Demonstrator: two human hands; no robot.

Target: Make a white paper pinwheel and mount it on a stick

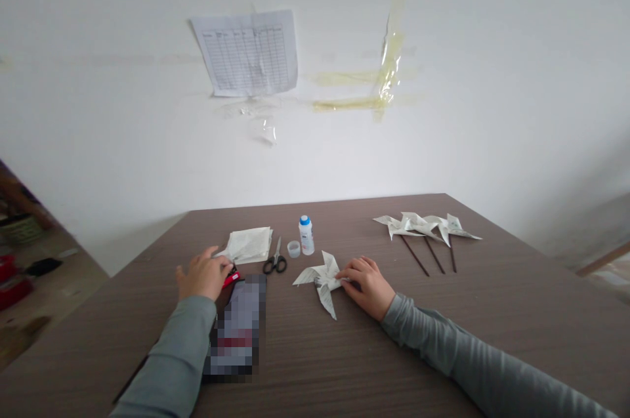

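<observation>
Paper pinwheel (pixel 326 279), one, two hands (pixel 203 277) (pixel 367 287), three sticks (pixel 435 256)

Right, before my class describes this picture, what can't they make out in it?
All in the head view:
Red item: partly hidden by the left hand; full shape unclear.
Flat item beside the left sleeve: pixelated, so its surface can't be read.
Paper pinwheel: partly covered by the right hand.
Wall sheet: print too small.
White bottle: label too small.
Left sleeve: cut off by the bottom edge.
</observation>
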